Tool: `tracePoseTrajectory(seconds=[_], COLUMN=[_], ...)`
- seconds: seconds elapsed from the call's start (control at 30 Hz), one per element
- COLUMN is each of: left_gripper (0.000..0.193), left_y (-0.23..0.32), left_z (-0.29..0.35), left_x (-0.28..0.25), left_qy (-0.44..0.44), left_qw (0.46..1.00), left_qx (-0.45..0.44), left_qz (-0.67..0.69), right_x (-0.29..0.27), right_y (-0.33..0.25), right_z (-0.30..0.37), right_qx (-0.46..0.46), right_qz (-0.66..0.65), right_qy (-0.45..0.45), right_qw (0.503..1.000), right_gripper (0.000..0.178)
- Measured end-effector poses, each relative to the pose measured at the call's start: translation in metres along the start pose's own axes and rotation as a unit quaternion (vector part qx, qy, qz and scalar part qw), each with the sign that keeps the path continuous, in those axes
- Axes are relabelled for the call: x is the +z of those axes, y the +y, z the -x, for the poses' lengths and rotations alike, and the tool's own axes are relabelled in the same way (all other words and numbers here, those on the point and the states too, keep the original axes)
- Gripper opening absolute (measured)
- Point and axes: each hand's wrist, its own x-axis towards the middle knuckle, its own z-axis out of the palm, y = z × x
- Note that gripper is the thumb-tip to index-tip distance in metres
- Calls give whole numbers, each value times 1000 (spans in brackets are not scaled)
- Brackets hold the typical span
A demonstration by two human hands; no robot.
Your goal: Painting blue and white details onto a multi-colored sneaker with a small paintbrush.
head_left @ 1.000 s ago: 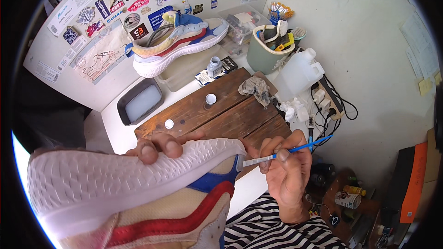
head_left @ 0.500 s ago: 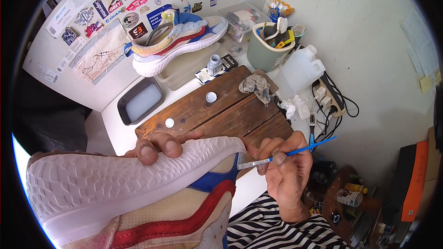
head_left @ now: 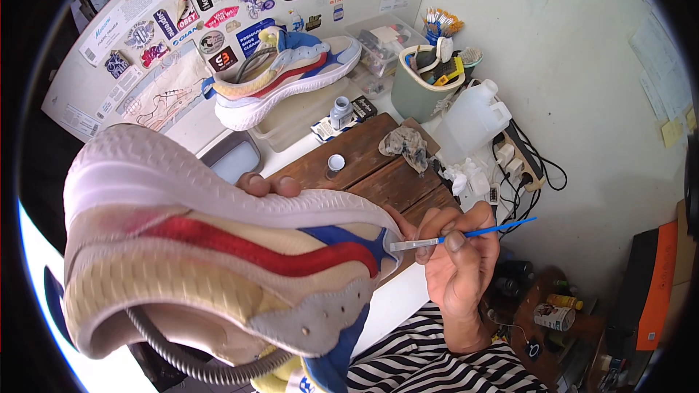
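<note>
A sneaker [head_left: 218, 247] with a white sole, cream upper, red stripe and blue and grey panels fills the lower left, tilted on its side. A coiled metal spring [head_left: 193, 364] shows in its opening. My left hand [head_left: 269, 185] grips the shoe from behind; only some fingertips show over the sole. In my right hand [head_left: 462, 255] is a thin paintbrush [head_left: 484, 231] with a blue handle, pinched between thumb and fingers. Its flat bristles are at the grey toe panel, beside the blue trim; whether they touch is hard to tell.
A matching sneaker [head_left: 291, 76] rests on a clear plastic box at the back. On the wooden board [head_left: 357, 175] are a small cap of pale paint [head_left: 336, 162] and a stained rag [head_left: 405, 148]. Behind are an open paint jar [head_left: 340, 113], a brush bucket [head_left: 422, 91] and a white jug [head_left: 470, 120].
The sneaker has rolled in my left hand, showing more of its side and its opening instead of the sole. My right hand and the brush have shifted slightly right, staying by the toe.
</note>
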Motion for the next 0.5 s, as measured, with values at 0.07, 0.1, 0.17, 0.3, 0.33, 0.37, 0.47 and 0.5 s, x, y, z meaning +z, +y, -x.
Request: tracePoseTrajectory(seconds=[0.07,0.1,0.17,0.3,0.33,0.37,0.47,0.5], left_gripper=[42,42,42,42,41,41,41,41], left_y=[0,0,1,2,2,2,4,5], left_z=[-5,-9,-12,-17,-18,-18,-22,-23], left_x=[1,1,2,2,2,2,2,2], left_qy=[-8,-13,-18,-29,-32,-35,-45,-47], left_qw=[1000,1000,1000,1000,999,999,999,999], left_qx=[6,7,7,5,4,3,3,3], left_qz=[1,0,2,-1,-1,-1,-1,-2], right_x=[-4,-6,-10,-18,-20,-21,-21,-20], right_y=[-1,-2,0,6,6,6,6,6], right_z=[-2,-3,-6,-14,-15,-17,-20,-20], right_qx=[-1,0,-1,-25,-32,-32,-38,-40], right_qz=[4,22,40,27,28,29,27,33], right_qy=[-6,-18,-33,-84,-105,-104,-123,-124], right_qw=[1000,1000,999,996,994,994,991,991], right_gripper=[11,10,10,10,10,10,10,11])
